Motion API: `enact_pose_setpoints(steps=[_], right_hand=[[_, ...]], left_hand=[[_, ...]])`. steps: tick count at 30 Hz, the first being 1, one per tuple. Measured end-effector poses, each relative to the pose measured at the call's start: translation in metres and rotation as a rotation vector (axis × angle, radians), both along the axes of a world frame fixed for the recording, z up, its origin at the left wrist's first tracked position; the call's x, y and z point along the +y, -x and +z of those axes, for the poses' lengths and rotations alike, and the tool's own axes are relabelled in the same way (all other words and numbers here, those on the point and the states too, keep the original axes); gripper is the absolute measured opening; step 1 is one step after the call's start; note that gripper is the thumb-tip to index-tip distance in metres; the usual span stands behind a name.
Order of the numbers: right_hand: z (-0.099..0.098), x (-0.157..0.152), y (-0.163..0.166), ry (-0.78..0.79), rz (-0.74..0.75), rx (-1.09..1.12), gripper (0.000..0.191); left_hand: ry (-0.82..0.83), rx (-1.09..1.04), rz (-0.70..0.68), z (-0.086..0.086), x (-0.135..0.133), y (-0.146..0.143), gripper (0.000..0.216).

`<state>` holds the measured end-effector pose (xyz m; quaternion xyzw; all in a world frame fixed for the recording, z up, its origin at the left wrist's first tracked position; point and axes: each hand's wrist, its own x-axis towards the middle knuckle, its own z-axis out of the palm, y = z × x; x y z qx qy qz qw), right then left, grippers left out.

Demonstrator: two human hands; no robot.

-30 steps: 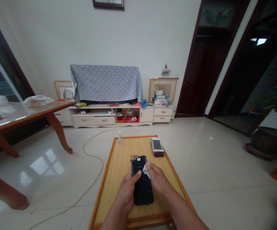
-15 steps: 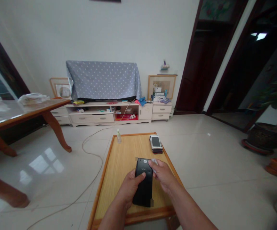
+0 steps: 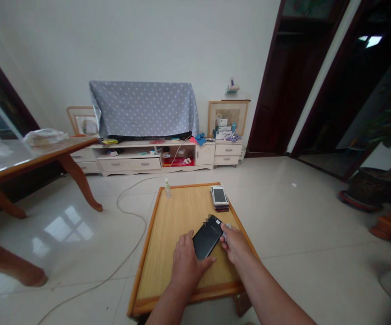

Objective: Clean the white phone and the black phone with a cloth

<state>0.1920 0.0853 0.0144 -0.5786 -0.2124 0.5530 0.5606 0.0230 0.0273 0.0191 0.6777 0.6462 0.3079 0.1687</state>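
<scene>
A black smartphone (image 3: pixel 207 238), back side up with a small white sticker near its camera, is tilted between my hands above the small wooden table (image 3: pixel 168 234). My left hand (image 3: pixel 189 259) grips its lower end, fingers along the left edge and thumb by the bottom corner. My right hand (image 3: pixel 232 241) pinches the right edge near the top, with a crumpled whitish cloth or tissue (image 3: pixel 228 226) tucked in its fingers. A stack of several phones (image 3: pixel 220 197), a white one on top, lies at the table's far right. A clear spray bottle (image 3: pixel 167 189) stands at the far left corner.
The table has a raised wooden rim (image 3: pixel 144 253). A cable (image 3: pixel 141 216) runs over the tiled floor on the left, near a larger wooden table (image 3: pixel 76 149). Beyond stands a white TV cabinet (image 3: pixel 128 165); a potted plant (image 3: pixel 374 189) is at the right.
The phone has turned from upright to slanting up to the right. My left hand has shifted from its side, thumb on the back, to its lower end; the right hand moved slightly right.
</scene>
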Motion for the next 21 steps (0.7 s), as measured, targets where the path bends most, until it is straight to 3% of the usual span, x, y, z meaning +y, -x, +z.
enact_pose_setpoints(steps=[4,11,21], right_hand=[[-0.014,-0.002,0.002,0.016,0.003,0.004,0.019],[-0.025,-0.004,-0.002,-0.001,0.082,-0.070,0.021],[-0.024,-0.006,-0.027,-0.094,0.233,-0.441,0.015]], left_hand=[[0.050,0.153,0.012,-0.002,-0.005,-0.001,0.086],[0.048,0.187,-0.011,-0.012,-0.006,-0.001,0.073],[0.041,0.219,-0.039,-0.012,-0.010,-0.001,0.059]])
